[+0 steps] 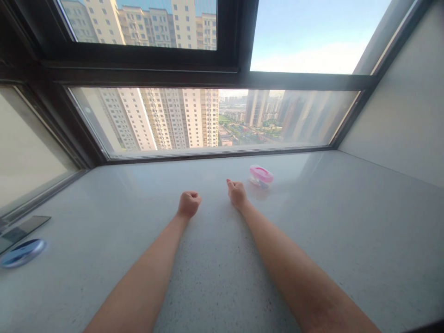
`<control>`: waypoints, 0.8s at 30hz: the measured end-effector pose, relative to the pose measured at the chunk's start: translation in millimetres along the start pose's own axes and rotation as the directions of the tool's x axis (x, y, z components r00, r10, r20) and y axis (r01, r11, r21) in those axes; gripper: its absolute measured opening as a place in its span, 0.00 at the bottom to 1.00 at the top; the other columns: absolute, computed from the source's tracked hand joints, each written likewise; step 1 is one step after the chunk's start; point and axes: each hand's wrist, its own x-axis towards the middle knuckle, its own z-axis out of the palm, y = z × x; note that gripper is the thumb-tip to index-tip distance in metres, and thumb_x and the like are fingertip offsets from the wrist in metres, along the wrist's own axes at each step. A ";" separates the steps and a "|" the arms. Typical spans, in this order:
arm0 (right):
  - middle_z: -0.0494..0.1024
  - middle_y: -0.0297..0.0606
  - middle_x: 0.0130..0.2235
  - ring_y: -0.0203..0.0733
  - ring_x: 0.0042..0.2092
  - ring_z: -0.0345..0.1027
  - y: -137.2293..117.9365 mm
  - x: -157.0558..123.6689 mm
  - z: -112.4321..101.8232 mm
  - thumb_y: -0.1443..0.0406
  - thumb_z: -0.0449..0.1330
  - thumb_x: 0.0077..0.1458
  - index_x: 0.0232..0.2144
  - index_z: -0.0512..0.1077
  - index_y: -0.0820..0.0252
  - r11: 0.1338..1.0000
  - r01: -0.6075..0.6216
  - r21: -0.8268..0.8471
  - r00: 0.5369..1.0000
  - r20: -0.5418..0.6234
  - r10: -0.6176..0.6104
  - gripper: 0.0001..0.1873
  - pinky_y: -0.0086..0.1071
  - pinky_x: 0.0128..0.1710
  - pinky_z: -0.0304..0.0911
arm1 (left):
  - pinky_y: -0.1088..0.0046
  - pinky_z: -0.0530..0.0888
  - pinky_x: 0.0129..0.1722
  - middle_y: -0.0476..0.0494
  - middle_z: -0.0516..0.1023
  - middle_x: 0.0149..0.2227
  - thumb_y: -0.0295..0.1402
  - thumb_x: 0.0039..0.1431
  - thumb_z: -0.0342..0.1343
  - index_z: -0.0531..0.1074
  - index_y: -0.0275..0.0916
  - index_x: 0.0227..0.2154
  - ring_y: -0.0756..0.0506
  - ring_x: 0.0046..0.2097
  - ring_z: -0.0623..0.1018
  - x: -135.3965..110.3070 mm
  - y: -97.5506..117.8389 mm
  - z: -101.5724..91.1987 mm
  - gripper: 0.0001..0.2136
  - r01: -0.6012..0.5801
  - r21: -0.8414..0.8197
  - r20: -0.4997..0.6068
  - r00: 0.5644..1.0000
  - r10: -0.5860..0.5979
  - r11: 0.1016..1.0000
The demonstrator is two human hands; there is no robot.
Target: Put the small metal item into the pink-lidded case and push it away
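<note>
Both my forearms stretch out over a pale speckled window ledge [312, 222]. My left hand [189, 203] rests on the stone curled into a fist, with nothing showing in it. My right hand [237, 192] lies a little further out, its fingers also curled in, thumb tip pointing up. A small clear box with a pink lid [261, 175] stands on the ledge just right of and beyond my right hand, apart from it.
A wide window with a dark frame [222, 155] closes the far edge, tower blocks outside. A white wall [398, 120] bounds the right side. At the far left lie a dark flat phone-like slab [24, 227] and a round blue disc [22, 252].
</note>
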 end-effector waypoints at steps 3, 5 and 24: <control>0.49 0.27 0.13 0.31 0.16 0.45 2.3 4.5 1.2 0.54 0.46 0.56 0.13 0.49 0.55 1.000 -0.017 0.011 1.000 -0.001 0.017 0.23 0.28 0.15 0.40 | 0.74 0.46 0.21 0.56 0.43 0.15 0.29 0.36 0.47 0.45 0.41 0.10 0.54 0.21 0.49 12.4 -2.4 3.1 0.13 0.004 -0.007 0.009 1.000 -0.004 1.000; 0.49 0.27 0.13 0.31 0.15 0.44 3.7 6.6 1.5 0.53 0.46 0.56 0.14 0.49 0.55 1.000 -0.027 0.014 1.000 -0.003 0.027 0.23 0.28 0.15 0.40 | 0.74 0.46 0.21 0.56 0.43 0.15 0.29 0.36 0.47 0.45 0.41 0.10 0.54 0.21 0.48 20.6 -3.9 5.0 0.13 0.006 -0.013 0.012 1.000 -0.005 1.000; 0.49 0.26 0.12 0.30 0.14 0.42 10.4 35.1 8.4 0.53 0.45 0.56 0.15 0.47 0.55 1.000 0.004 0.013 1.000 -0.004 -0.004 0.23 0.28 0.14 0.38 | 0.75 0.45 0.19 0.57 0.43 0.15 0.29 0.36 0.49 0.45 0.41 0.11 0.55 0.19 0.48 52.6 -18.9 14.3 0.14 0.050 -0.130 -0.024 0.998 -0.053 0.990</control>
